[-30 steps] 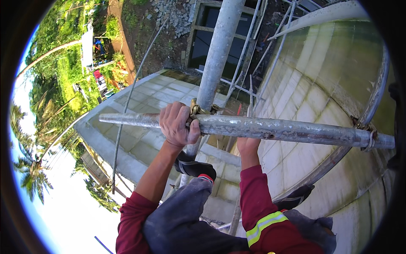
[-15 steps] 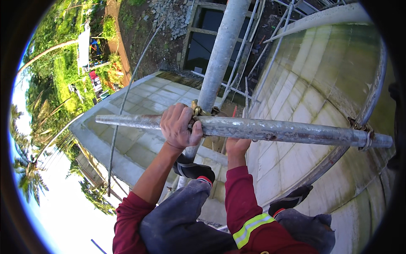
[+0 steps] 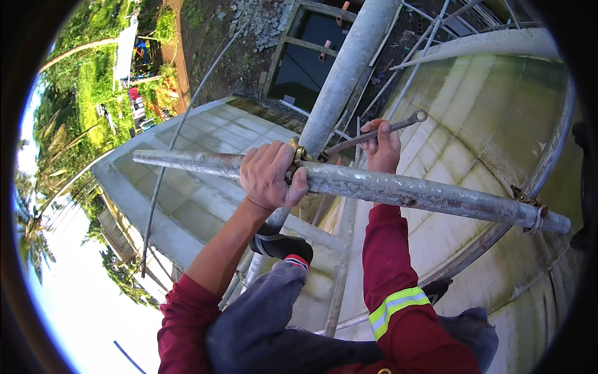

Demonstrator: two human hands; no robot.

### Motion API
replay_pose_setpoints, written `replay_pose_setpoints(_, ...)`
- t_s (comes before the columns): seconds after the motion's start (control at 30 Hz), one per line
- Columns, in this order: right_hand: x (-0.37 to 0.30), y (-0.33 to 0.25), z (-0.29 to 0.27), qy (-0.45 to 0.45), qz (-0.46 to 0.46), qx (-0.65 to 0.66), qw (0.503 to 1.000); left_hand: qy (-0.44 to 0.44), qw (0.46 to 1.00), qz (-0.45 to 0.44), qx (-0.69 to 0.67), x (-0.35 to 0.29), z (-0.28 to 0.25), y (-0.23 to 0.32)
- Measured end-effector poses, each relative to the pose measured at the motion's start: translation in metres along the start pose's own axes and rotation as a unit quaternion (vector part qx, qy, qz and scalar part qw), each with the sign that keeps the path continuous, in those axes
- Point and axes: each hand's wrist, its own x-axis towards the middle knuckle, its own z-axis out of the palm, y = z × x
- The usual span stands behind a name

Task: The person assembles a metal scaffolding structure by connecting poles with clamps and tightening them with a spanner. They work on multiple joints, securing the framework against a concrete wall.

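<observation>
Clasping a long pipe [image 3: 411, 190] of grey, worn metal, my left hand [image 3: 269, 174] is closing firmly over it, nearer its left end than its right. Right against that hand, a brass-coloured clamp [image 3: 302, 151] is sitting where the pipe is crossing a thick upright pole [image 3: 349, 71].

My right hand [image 3: 382, 151] is reaching up from beneath the pipe and, on its far side, is pinching a dark metal wrench [image 3: 398, 128] around the shaft. The wrench is slanting: its ring-shaped end [image 3: 421, 116] is pointing up and right, while its other end is lying close to the clamp; I cannot tell whether it is gripping a nut there.

Near the pipe's right end, a second coupler [image 3: 526, 196] is joining it to a curved pipe [image 3: 476, 242].

I am wearing dark red sleeves, the right one carrying a reflective band [image 3: 398, 308], and dark trousers [image 3: 261, 311]. One black shoe [image 3: 283, 247] is showing beside the upright pole.

Below, the pipe's left end is passing over a concrete slab [image 3: 199, 206], near the slab's left corner. Beyond the slab's far edge, a pit [image 3: 302, 71] is holding dark water. A pale, stained, curved surface [image 3: 445, 149] is filling the right side.
</observation>
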Motion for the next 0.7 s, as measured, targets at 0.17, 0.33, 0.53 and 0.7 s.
replay_pose_setpoints(0.17, 0.062, -0.005, 0.038, -0.183, 0.061, -0.153, 0.969, -0.005, 1.0, 0.006, 0.005, 0.004, -0.001, 0.001)
replay_pose_setpoints(0.33, 0.057, -0.02, 0.042, -0.162, -0.021, -0.357, 0.92, -0.006, 1.0, 0.0, 0.004, 0.003, -0.003, -0.001)
replay_pose_setpoints(0.53, 0.011, -0.016, -0.021, 0.081, 0.016, -0.029, 0.996, -0.009, 1.0, -0.007, 0.01, 0.002, -0.005, 0.002)
replay_pose_setpoints(0.7, -0.049, 0.023, -0.056, 0.055, 0.08, 0.12, 0.988, -0.01, 1.0, -0.001, 0.01, 0.005, -0.002, 0.004)
